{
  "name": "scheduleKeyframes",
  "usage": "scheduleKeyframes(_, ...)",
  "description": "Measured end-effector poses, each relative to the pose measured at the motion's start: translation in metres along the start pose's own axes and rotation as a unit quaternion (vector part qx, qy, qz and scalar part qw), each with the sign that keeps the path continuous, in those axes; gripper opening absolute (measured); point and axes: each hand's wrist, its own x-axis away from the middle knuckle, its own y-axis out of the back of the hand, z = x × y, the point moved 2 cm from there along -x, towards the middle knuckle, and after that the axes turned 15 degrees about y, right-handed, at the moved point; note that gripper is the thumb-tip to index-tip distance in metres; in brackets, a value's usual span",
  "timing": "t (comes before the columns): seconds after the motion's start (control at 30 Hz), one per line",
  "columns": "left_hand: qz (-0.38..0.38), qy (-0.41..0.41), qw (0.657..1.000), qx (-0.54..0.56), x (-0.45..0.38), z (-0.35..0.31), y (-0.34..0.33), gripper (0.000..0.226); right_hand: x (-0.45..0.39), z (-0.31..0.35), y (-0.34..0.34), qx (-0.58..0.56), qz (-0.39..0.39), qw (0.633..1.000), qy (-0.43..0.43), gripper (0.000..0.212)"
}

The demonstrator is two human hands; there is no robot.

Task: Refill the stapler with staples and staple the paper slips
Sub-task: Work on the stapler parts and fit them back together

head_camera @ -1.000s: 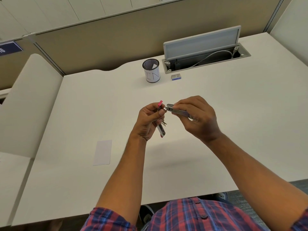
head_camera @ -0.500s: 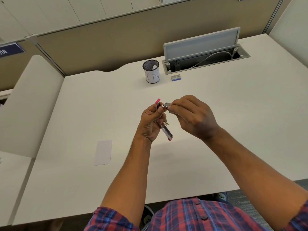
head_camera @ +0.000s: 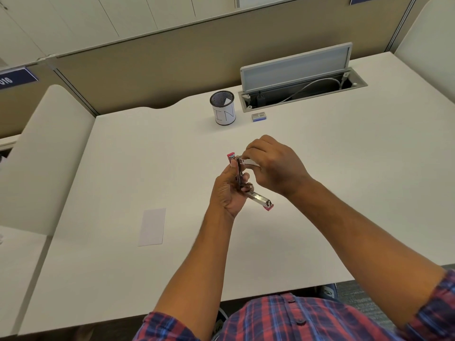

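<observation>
A small, rigid stapler [head_camera: 240,177], judged light, is gripped mid-body by the left hand [head_camera: 230,190]; beside it, staples [head_camera: 250,162] are pinched by the right hand [head_camera: 273,163].

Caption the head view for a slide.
Left hand holds the opened pink stapler; right hand feeds staples.

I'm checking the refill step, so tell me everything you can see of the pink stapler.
The small pink and silver metal stapler is held above the white desk, swung open. One pink-tipped end points up by the left thumb, and the shiny metal magazine arm angles down to the right, ending in a pink cap. The left hand grips its middle, and the right hand pinches a silvery strip, probably staples, at its upper end.
</observation>
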Motion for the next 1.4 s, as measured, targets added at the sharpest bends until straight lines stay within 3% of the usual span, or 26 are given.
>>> scheduleKeyframes(0.3,-0.047,0.030,0.998,0.010,0.000,0.002,-0.001,0.018,-0.004,-0.007,-0.008,-0.086,0.026,0.984,-0.153,0.016)
scheduleKeyframes(0.5,-0.075,0.060,0.995,0.024,0.001,0.005,0.000,0.019,-0.014,-0.009,-0.002,-0.004,0.179,0.983,0.026,0.021)
scheduleKeyframes(0.63,-0.082,0.078,0.993,0.032,0.000,0.009,-0.001,0.018,-0.016,-0.013,-0.005,0.003,0.225,0.972,0.064,0.020)
scheduleKeyframes(0.73,-0.084,0.082,0.992,0.040,-0.002,0.009,-0.001,0.018,-0.012,-0.013,-0.006,-0.018,0.211,0.976,0.041,0.014)
scheduleKeyframes(0.9,-0.086,0.094,0.990,0.055,-0.006,0.005,0.000,0.017,-0.007,-0.015,-0.006,-0.070,0.139,0.988,-0.008,0.033)
scheduleKeyframes(1.13,-0.101,0.083,0.990,0.047,-0.009,0.000,-0.005,0.011,0.002,0.006,-0.016,-0.062,0.087,0.994,-0.019,0.032)
scheduleKeyframes(1.23,-0.072,0.078,0.994,0.037,-0.007,-0.015,-0.004,0.018,0.006,-0.016,-0.005,-0.055,0.013,0.995,-0.087,0.027)
scheduleKeyframes(1.4,0.001,0.076,0.993,0.087,-0.004,-0.026,-0.002,0.026,0.009,-0.023,0.000,-0.074,-0.009,0.992,-0.106,0.031)
